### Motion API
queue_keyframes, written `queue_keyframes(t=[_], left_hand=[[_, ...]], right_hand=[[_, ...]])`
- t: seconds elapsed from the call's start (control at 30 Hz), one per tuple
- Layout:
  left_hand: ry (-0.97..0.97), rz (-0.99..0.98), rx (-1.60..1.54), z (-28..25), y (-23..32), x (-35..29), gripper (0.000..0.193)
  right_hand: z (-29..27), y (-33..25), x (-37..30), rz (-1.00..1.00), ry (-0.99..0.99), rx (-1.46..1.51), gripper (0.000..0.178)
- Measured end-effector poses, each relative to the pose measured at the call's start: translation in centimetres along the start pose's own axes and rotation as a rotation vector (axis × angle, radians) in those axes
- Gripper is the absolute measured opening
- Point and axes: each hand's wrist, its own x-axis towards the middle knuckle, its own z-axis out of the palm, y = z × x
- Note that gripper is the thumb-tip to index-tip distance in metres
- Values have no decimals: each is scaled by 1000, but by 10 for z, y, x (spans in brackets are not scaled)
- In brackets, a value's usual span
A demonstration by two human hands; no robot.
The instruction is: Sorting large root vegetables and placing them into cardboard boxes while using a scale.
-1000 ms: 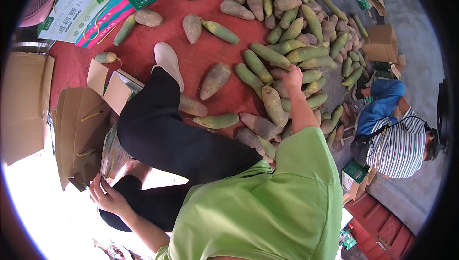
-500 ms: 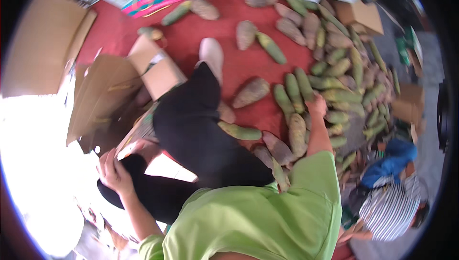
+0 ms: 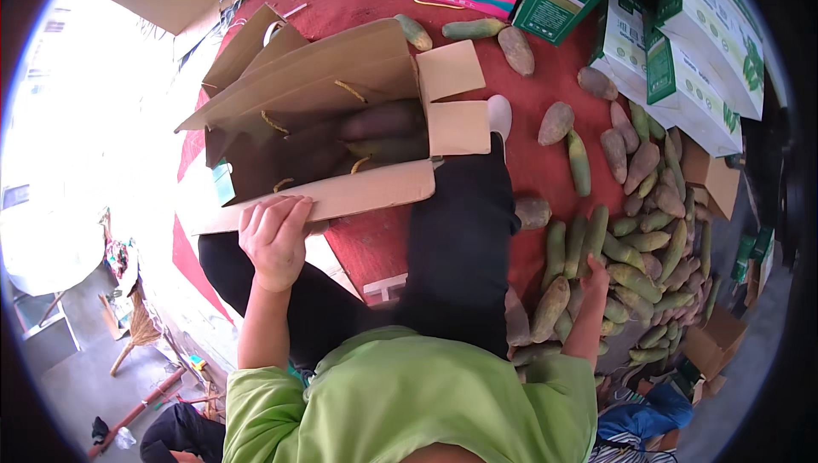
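A: Left side first. What do we log?
B: Our left hand [image 3: 274, 240] grips the near flap of the open cardboard box [image 3: 341, 122], fingers [image 3: 281, 212] curled over its edge. Brownish-green shoots lie inside the box.
A: And right?
B: Our right hand [image 3: 596, 280] rests on the heap of shoots [image 3: 635, 250] on the red mat [image 3: 375, 241]; whether those fingers grip one, we cannot tell.

The open brown cardboard box [image 3: 341, 135] lies tipped on its side on the red mat, at about 10 o'clock from the middle. Its flaps spread wide. Long purple and green fruits sit in the dark inside. At 3 to 4 o'clock, a big pile of green and brown fruits [image 3: 635, 250] covers the mat.
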Motion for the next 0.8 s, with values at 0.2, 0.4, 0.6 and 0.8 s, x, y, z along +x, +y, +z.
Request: queue_keyframes(t=[0.2,0.4,0.6,0.8], left_hand=[[30,19,36,1,-2,1,21],[21,10,25,2,0,5,19],[6,-37,16,0,-1,-2,17],[-37,-61,6,-1,4,0,20]], right_hand=[[94,-98,-153,-347,-362,-89,52],[177,-207,-288,-779,-656,-343,52],[288,-262,-376,-937,-1059,-782,54],[405,-216,-408,-1129,-1188,-1098,49]])
